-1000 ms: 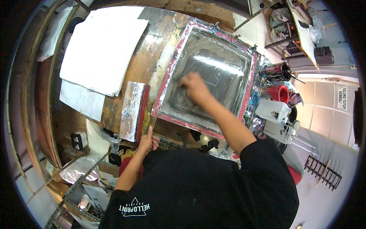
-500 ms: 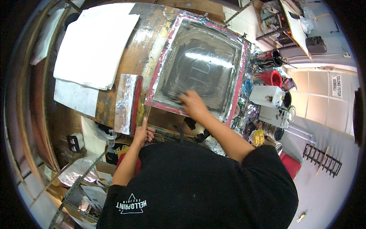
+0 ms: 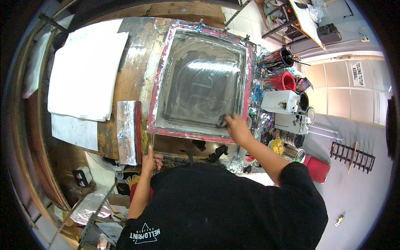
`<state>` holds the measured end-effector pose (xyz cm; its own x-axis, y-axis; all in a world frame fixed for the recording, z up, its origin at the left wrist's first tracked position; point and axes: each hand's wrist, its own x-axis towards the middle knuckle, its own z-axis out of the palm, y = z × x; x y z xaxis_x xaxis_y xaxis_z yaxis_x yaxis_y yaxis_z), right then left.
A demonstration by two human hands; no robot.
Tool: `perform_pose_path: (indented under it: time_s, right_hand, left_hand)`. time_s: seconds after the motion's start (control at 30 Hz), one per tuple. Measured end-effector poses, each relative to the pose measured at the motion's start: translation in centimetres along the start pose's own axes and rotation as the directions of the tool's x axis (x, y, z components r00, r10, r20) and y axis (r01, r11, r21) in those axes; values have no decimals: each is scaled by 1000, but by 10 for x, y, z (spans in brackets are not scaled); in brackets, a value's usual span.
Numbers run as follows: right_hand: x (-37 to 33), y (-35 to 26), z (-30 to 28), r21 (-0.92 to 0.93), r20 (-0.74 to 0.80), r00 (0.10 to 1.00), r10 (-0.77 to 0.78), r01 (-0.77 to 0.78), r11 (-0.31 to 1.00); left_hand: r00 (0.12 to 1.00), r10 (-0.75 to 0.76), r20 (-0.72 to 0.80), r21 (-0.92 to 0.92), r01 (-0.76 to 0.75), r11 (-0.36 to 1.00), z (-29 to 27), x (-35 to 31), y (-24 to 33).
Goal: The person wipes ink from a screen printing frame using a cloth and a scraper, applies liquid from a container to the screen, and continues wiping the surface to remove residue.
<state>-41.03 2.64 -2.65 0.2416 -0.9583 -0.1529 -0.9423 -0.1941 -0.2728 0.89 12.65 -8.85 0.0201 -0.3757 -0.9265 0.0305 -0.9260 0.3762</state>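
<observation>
Right hand (image 3: pixel 237 128) is gripping a small dark rag (image 3: pixel 221 121), fingers curled around it, pressing it on the mesh at the near-right corner of the red-edged screen frame (image 3: pixel 157 96). Left hand (image 3: pixel 149 159) is lying flat and open on the near table edge (image 3: pixel 166 146), holding nothing, just beside a silver-smeared squeegee (image 3: pixel 127 131).

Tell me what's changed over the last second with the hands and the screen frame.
The right hand slid from the middle of the screen frame down to its near right corner, pressing a dark wad on the mesh. The left hand stayed braced at the table edge; the frame hasn't shifted.
</observation>
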Motion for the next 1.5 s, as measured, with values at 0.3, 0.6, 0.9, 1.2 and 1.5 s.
perform_pose_path:
  time_s: [0.3, 0.6, 0.9, 1.2, 1.5]
  right_hand:
    - [259, 113, -28, -147, -336, 903, 269, -332, 932]
    - [122, -77, 42, 200, -224, 884, -410, 453, 869]
    - [123, 10, 5, 124, -357, 901, 248, -218, 968]
    - [49, -78, 6, 275, -42, 975, -218, 221, 936]
    - [-63, -17, -145, 870, -159, 950, 271, 5, 492]
  left_hand:
    - [1000, -2, -13, 64, 3, 998, -1, -6, 10]
    - [991, 12, 132, -70, -3, 998, -5, -3, 2]
    - [932, 361, 13, -355, -333, 873, 42, -10, 106]
    - [877, 479, -31, -420, -447, 790, 43, -29, 116]
    - [657, 743, -127, -197, -751, 630, 49, -68, 146]
